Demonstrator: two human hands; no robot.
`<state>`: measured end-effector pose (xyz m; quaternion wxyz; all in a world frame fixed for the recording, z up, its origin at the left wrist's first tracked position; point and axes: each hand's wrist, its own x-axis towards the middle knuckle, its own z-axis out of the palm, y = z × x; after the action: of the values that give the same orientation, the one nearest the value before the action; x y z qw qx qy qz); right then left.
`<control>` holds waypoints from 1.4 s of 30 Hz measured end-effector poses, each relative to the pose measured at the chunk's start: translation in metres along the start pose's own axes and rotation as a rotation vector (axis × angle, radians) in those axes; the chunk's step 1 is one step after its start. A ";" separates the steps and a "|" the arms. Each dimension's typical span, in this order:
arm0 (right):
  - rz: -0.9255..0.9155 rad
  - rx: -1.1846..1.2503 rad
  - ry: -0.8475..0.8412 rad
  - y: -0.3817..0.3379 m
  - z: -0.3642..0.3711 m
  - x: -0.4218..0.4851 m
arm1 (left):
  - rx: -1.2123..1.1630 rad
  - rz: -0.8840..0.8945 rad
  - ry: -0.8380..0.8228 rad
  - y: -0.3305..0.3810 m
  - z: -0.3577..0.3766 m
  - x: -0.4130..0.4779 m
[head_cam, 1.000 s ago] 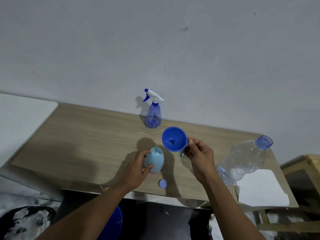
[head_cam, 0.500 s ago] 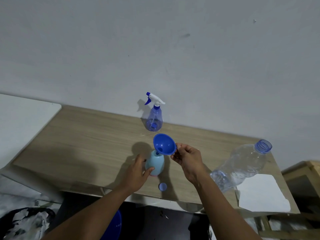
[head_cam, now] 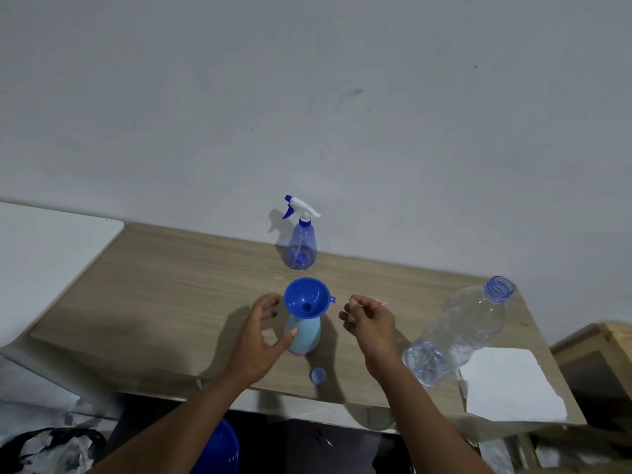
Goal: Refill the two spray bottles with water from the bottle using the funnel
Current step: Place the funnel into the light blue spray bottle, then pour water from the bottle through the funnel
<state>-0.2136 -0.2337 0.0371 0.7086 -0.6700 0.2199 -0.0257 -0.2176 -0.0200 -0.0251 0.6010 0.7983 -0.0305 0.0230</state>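
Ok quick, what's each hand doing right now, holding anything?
Left hand: open, thumb touching the light blue bottle, not gripping it.
Right hand: loosely curled, holding nothing, beside the funnel.

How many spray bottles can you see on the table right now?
2. A clear blue spray bottle with its trigger head on stands by the wall; a light blue bottle, nearer, has the funnel seated in its neck. None seems hidden.

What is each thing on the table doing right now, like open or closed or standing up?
Funnel: sitting in the light blue bottle's neck.
Light blue bottle: upright, top off.
Clear spray bottle: upright, sprayer on.
Water bottle: upright, uncapped.
Small blue cap: lying loose on the table.
Left hand: open, thumb touching the light blue bottle.
Right hand: empty, fingers curled.
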 end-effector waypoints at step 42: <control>-0.534 -1.095 -0.324 -0.079 -0.090 -0.029 | 0.159 0.102 -0.011 0.056 0.007 0.023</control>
<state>-0.2505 -0.3169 0.1208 0.2563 -0.9628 -0.0836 0.0164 -0.1987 -0.0426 0.0279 0.5336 0.8410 -0.0724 0.0516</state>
